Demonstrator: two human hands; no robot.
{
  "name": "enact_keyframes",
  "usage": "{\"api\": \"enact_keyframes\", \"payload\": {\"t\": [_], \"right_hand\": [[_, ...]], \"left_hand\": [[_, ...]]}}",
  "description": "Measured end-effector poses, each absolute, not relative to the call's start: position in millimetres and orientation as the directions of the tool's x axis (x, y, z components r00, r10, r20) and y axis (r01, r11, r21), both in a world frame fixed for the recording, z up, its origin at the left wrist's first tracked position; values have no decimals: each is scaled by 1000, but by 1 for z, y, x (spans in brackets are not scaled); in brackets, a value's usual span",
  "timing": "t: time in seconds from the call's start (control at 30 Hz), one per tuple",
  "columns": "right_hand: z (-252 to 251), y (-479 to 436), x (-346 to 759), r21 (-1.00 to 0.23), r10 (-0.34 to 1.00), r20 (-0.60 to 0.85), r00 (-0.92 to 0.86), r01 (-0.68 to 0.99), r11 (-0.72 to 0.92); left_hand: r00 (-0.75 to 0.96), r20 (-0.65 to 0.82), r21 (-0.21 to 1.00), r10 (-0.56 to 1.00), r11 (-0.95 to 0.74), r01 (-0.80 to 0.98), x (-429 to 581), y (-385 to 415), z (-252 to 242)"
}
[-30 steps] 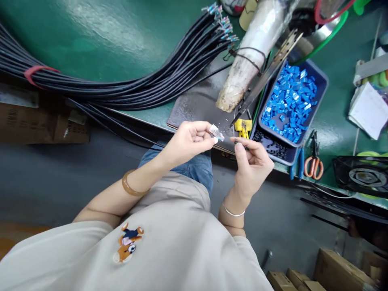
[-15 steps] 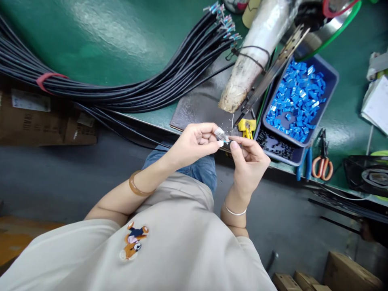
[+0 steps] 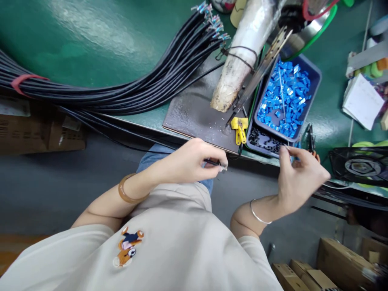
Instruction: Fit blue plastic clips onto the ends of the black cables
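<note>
Your left hand (image 3: 198,161) pinches a black cable (image 3: 211,162) near the tabletop (image 3: 91,60), and your right hand (image 3: 300,176) pinches what looks like a thin pale stick (image 3: 282,95) over the blue bits (image 3: 295,87). You're likely working on that cable, so next, hold it steady.

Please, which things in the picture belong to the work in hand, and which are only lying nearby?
Likely in use:
black cable end, in left hand
thin pale strand, apparently in right hand
cable bundle

Probably just lying nearby:
white papers
cardboard boxes
</note>
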State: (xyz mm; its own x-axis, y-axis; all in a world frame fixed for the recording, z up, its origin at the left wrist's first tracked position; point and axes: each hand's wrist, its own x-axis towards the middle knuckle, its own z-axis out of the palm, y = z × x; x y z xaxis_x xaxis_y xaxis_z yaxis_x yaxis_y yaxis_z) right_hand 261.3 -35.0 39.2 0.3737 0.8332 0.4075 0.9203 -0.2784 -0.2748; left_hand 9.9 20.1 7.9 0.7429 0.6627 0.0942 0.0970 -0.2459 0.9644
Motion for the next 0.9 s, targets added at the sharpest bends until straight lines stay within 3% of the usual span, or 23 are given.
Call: {"api": "enact_keyframes", "payload": {"t": [0.07,0.13,0.2,0.3,0.37,0.43,0.6,0.9], "right_hand": [[31,-24,280,-247,908,308,283,946,-211],[25,-13,286,-305,937,266,228,942,-143],[22,-4,284,-322,955,235,182,941,-100],[24,5,278,-306,978,166,128,949,-73],[28,9,276,-311,986,130,107,948,-62],[30,11,277,-307,990,104,93,950,-56],[32,8,286,-257,988,98,119,962,-91],[36,-4,305,-278,968,106,229,941,-192]], "left_hand": [[835,131,850,534,-493,182,11,17,9],[860,132,797,493,-569,204,12,15,7],[813,137,861,566,-473,185,13,15,3],[619,34,994,785,-93,63,11,17,-4],[518,-100,984,849,162,-74,8,19,-7],[490,-182,928,853,314,-201,6,22,-9],[484,-239,845,842,426,-324,5,25,-8],[488,-281,855,826,446,-264,7,28,-6]]}}
